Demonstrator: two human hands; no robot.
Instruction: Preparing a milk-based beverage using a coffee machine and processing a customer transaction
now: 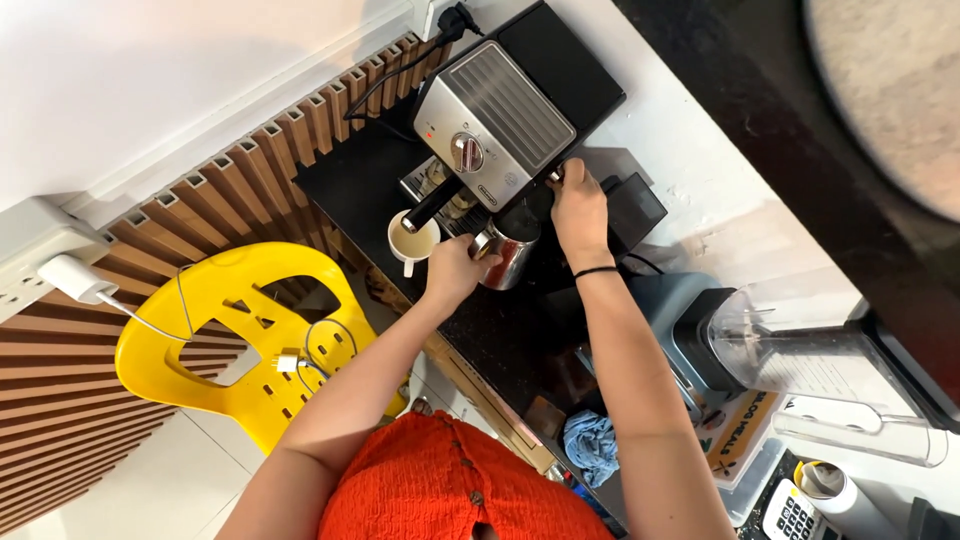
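Steel milk jug [508,258], likely rigid, slick, liquid-heavy: left hand [455,270] clasped round its handle side, right hand [578,205] gripping the machine's side knob [553,177].

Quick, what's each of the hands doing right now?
Left hand: closed, holding the steel jug.
Right hand: closed on a knob at the espresso machine's side.

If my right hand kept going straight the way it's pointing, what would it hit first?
The right hand points up at the side of the coffee machine, its fingertips already at a small side knob. It would likely meet that knob, then the machine body, though depth is unclear.
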